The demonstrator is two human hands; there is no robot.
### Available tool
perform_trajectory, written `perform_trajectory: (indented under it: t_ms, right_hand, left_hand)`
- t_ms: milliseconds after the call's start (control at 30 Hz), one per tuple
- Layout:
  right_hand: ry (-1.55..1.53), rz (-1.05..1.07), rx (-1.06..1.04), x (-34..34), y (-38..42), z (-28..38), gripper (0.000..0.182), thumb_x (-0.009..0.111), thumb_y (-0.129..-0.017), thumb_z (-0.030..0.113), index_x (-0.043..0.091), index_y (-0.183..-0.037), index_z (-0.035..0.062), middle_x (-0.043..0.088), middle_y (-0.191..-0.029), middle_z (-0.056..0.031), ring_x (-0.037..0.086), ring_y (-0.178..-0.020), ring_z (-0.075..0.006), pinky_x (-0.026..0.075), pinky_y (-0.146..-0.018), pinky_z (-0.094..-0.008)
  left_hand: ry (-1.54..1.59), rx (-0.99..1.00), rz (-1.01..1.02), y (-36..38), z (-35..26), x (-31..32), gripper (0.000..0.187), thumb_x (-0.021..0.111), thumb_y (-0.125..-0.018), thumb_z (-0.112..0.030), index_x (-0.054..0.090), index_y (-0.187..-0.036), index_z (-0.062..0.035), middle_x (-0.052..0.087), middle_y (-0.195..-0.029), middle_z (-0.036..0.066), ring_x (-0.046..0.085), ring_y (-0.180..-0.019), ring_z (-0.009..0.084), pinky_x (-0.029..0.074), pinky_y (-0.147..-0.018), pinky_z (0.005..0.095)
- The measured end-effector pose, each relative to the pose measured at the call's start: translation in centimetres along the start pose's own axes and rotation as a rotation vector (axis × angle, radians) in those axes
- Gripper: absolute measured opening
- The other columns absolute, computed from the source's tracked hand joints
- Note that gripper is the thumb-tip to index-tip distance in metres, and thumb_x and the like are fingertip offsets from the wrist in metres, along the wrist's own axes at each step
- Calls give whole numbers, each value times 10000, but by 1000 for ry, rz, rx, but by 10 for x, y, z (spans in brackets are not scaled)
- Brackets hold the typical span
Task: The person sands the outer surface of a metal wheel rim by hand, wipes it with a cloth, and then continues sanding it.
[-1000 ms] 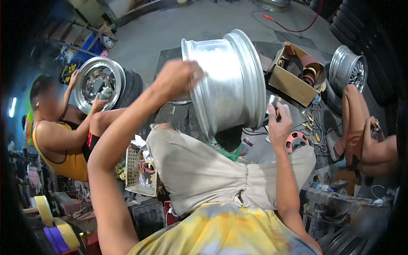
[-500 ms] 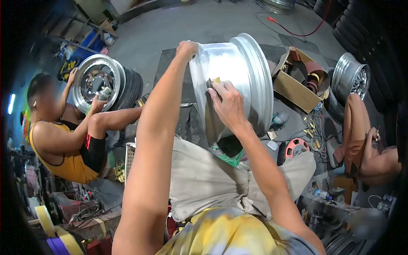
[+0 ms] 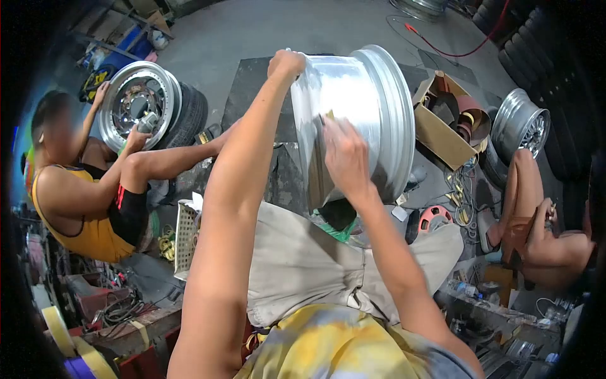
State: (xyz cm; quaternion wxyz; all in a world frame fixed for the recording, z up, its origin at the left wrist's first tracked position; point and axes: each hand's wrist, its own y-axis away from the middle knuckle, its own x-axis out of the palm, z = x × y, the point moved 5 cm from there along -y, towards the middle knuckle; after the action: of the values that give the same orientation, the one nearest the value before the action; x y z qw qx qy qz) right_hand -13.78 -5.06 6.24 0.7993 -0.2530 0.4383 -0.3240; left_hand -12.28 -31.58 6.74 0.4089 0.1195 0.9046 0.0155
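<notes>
A shiny bare-metal wheel rim (image 3: 344, 88) stands on its edge between my knees. My left hand (image 3: 288, 64) is closed over the upper left edge of the rim, its fingertips hidden behind the lip. Against the barrel, my right hand (image 3: 347, 151) is closed, smeared by motion. A small piece of sandpaper (image 3: 329, 115) with a yellowish edge sticks out past its fingertips, pressed to the metal. Below the rim lies some green plastic (image 3: 334, 232), partly covered by it.
To the left, a person (image 3: 76, 189) holds a power tool (image 3: 148, 122) at another wheel (image 3: 136, 107). A cardboard box (image 3: 442, 136) of abrasive rolls stands at right, near another rim (image 3: 519, 123) and a second person's leg (image 3: 521, 189). A plastic basket (image 3: 185, 237) sits by my left leg.
The view has shifted slightly, so the rim appears further right. My right hand still presses the sandpaper on the barrel and is now blurred. My left hand keeps its hold on the edge.
</notes>
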Motion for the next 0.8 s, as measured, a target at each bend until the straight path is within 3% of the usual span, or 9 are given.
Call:
perform_trajectory:
  t_ms: [100,133,300,400,500,533,567,800]
  right_hand:
    - [31,38,45,12,-30,-4,250,602,-945,-15,691,-1177,-46,667,-1025,-235,665,-940,-439,526,-811,-497]
    - [68,34,20,11,-22,0,276,615,-930,-8,681,-1197,-29,660,-1030,-203,666,-948,-401,532,-826,-490]
    - [37,13,64,3,18,9,302,598,-890,-47,673,-1183,-34,655,-1004,-209,656,-928,-404,525,-818,-499]
    - [59,31,44,19,-35,-5,323,577,-902,-54,666,-1213,-37,657,-1016,-212,663,-936,-415,532,-820,-507]
    - [27,47,81,15,-22,0,322,567,-916,-54,663,-1223,-39,660,-1020,-215,666,-941,-419,537,-817,-509]
    - [8,-10,70,7,-4,6,222,577,-981,6,680,-1176,-18,642,-928,-222,651,-848,-441,510,-723,-516]
    - [-15,-79,-2,6,15,4,222,578,-983,9,678,-1179,-23,637,-920,-224,653,-839,-439,509,-713,-522]
    - [50,54,63,18,-27,0,289,570,-947,-28,670,-1218,-32,645,-957,-231,654,-888,-440,516,-771,-523]
  left_hand:
    - [11,-13,-10,1,0,-4,486,542,-984,-353,689,-1272,10,686,-1326,219,659,-1251,354,521,-1044,417]
    - [26,-15,-19,0,2,-2,486,541,-984,-353,690,-1270,11,689,-1322,217,659,-1249,355,522,-1043,417]
    - [67,-16,-14,4,-1,-3,463,549,-972,-328,705,-1247,10,694,-1310,221,667,-1234,363,526,-1036,420]
    - [82,1,7,10,0,-4,532,538,-1031,-385,667,-1271,73,668,-1319,279,648,-1249,404,532,-1014,431]
    - [89,-31,29,11,1,-4,442,539,-973,-299,718,-1233,10,697,-1298,230,664,-1239,367,522,-1045,420]
    - [96,-36,39,5,4,2,439,533,-979,-294,716,-1236,12,695,-1302,230,661,-1240,376,525,-1046,427]
    - [109,-35,31,4,1,-2,439,533,-979,-294,716,-1236,12,695,-1302,230,661,-1240,376,525,-1046,427]
    - [118,-22,34,19,1,-5,533,493,-1043,-388,688,-1233,70,682,-1294,268,655,-1232,406,520,-1036,459]
